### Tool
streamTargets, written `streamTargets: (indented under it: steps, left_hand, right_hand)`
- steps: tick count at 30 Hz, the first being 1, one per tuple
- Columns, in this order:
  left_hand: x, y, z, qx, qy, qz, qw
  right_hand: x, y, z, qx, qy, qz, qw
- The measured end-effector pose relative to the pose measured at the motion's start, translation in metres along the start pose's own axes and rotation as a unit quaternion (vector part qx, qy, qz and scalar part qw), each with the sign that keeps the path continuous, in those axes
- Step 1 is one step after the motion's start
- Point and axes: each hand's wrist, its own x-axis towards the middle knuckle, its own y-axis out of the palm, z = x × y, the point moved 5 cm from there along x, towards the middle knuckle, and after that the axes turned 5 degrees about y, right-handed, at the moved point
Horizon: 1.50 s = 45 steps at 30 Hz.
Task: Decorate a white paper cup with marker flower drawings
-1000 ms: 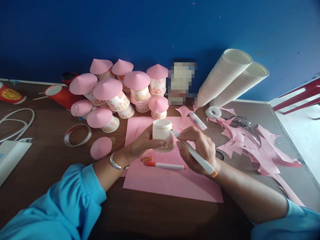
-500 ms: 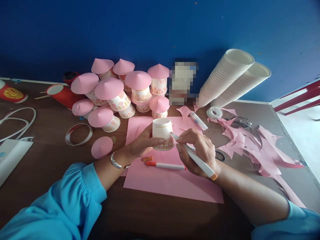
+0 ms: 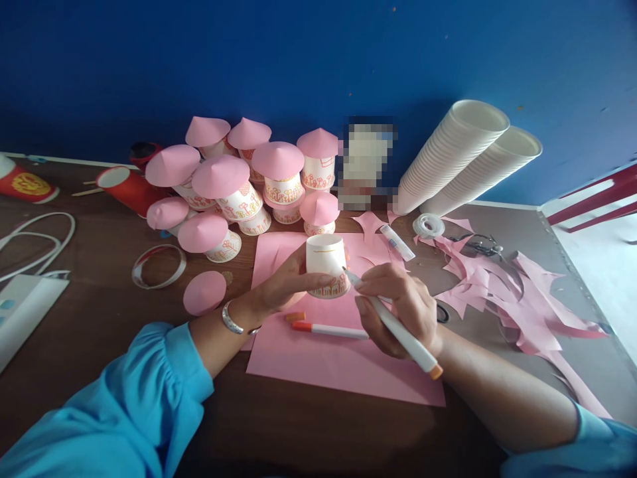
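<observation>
My left hand (image 3: 288, 282) is closed around a white paper cup (image 3: 324, 255), which has flowers and grass drawn in red and yellow along its lower part and a thin yellow line near its top. In my right hand (image 3: 401, 309) is a white marker (image 3: 405, 335) with an orange end, its tip at the right side of the cup. Below the hands an orange-capped marker (image 3: 331, 330) and a loose orange cap (image 3: 295, 317) lie on pink paper sheets (image 3: 343, 382).
Several decorated cups with pink cone roofs (image 3: 221, 176) stand at the back left. Two tall stacks of white cups (image 3: 450, 156) lean at the back right. Near them lie a tape roll (image 3: 428, 226), a glue stick (image 3: 398, 242) and pink scraps (image 3: 527, 309). A power strip (image 3: 32, 312) lies far left.
The marker's rear end has swung a little down and to the right, and its tip has shifted slightly lower along the cup. My left hand still holds the cup almost unmoved.
</observation>
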Motion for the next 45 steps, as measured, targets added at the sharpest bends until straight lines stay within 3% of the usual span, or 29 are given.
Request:
streamTargets:
  steps: [5, 11, 21, 39, 45]
  left_hand:
    - [-0.001, -0.001, 0.004, 0.038, -0.014, -0.031, 0.999]
    - [-0.001, -0.001, 0.01, 0.06, -0.037, -0.053, 0.996]
    - [-0.002, 0.002, 0.013, 0.028, -0.042, -0.008, 0.999]
    - [-0.001, 0.006, 0.013, 0.014, -0.031, 0.021, 0.999]
    - [-0.001, 0.001, 0.014, 0.075, -0.001, 0.017, 0.997]
  right_hand:
    - [-0.003, 0.006, 0.009, -0.012, -0.063, 0.038, 0.997]
    - [-0.003, 0.006, 0.007, -0.05, -0.059, 0.028, 0.997]
    - [0.0, 0.006, 0.007, -0.065, -0.058, 0.026, 0.996]
    - [-0.001, 0.005, 0.004, -0.076, -0.038, 0.023, 0.996]
    - [-0.001, 0.006, 0.004, -0.076, -0.036, 0.028, 0.996]
